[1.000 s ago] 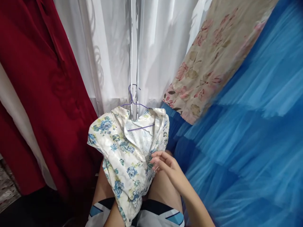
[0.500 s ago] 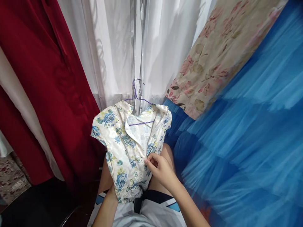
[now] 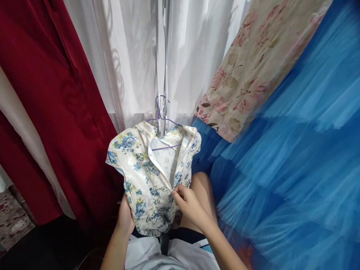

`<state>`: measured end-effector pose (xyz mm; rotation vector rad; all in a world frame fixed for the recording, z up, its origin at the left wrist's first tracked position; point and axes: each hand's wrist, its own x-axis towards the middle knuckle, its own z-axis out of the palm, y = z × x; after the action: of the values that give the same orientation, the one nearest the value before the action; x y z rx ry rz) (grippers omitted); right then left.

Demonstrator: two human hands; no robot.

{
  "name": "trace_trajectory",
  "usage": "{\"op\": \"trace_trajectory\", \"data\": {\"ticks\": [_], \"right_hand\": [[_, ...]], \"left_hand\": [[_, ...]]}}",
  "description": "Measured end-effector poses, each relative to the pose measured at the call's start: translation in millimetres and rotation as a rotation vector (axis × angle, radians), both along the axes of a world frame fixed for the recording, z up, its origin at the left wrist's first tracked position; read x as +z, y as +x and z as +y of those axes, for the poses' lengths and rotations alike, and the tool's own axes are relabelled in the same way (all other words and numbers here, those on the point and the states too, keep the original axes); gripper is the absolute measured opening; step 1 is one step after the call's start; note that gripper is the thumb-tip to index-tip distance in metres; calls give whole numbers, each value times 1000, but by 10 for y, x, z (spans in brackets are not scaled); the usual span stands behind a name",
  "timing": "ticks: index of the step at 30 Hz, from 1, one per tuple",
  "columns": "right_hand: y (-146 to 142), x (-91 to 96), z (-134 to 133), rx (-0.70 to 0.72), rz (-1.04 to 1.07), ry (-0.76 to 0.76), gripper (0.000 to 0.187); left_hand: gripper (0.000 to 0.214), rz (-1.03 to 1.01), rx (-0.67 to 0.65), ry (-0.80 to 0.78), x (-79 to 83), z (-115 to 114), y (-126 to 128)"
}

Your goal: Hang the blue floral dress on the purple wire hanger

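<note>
A white blouse with blue and green floral print hangs on a purple wire hanger in front of my lap. Its front is parted in a V from the collar down to mid-chest. At the bottom of that V, my right hand pinches the front edge between thumb and forefinger; anything small inside the pinch is hidden. My left hand holds the blouse by its lower left side, its fingers mostly behind the cloth. The gathered hem rests near my lap.
White curtains and a pale vertical stand rise behind the hanger. Red fabric hangs at left, above a dark round surface. On the right hang pink-flowered beige cloth and blue layered tulle.
My left hand has come up along the blouse's left side and shows more. The hem has lifted slightly. My right hand keeps its pinch at the V's bottom. The view has shifted a little.
</note>
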<state>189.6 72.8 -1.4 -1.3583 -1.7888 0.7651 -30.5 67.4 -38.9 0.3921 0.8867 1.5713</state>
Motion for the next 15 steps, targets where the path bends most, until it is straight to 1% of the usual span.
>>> {"op": "trace_trajectory", "data": {"ticks": [1,2,4,5,6,7,8,10,11,12,13,15], "right_hand": [[-1,11,-21,6,-3,-2,22],[1,25,-41,12,-6,-4,23],[5,58,-76,24,-14,-8,24],[1,72,-90,31,-19,-9,24],[-9,85,-103,38,-21,-8,24],[-27,94,-116,47,-20,-7,23],[-54,99,-131,58,-10,-10,23],[-127,98,-165,103,56,-45,23],[-168,93,-186,138,122,-84,23],[-207,87,-208,174,207,-140,23],[-242,80,-230,209,301,-206,24],[-290,72,-257,255,467,-340,27]], "left_hand": [[33,65,109,8,7,53,-73],[31,164,260,32,8,96,-136],[27,415,587,136,-12,135,-193],[25,543,702,209,-29,126,-172],[23,666,750,287,-48,97,-114],[21,783,720,363,-69,52,-22],[20,885,626,424,-91,-5,96],[23,1017,346,496,-135,-132,363],[25,1028,218,505,-155,-189,485],[27,1007,122,501,-171,-235,583],[27,972,63,493,-180,-269,650],[21,941,20,494,-174,-297,679]]}}
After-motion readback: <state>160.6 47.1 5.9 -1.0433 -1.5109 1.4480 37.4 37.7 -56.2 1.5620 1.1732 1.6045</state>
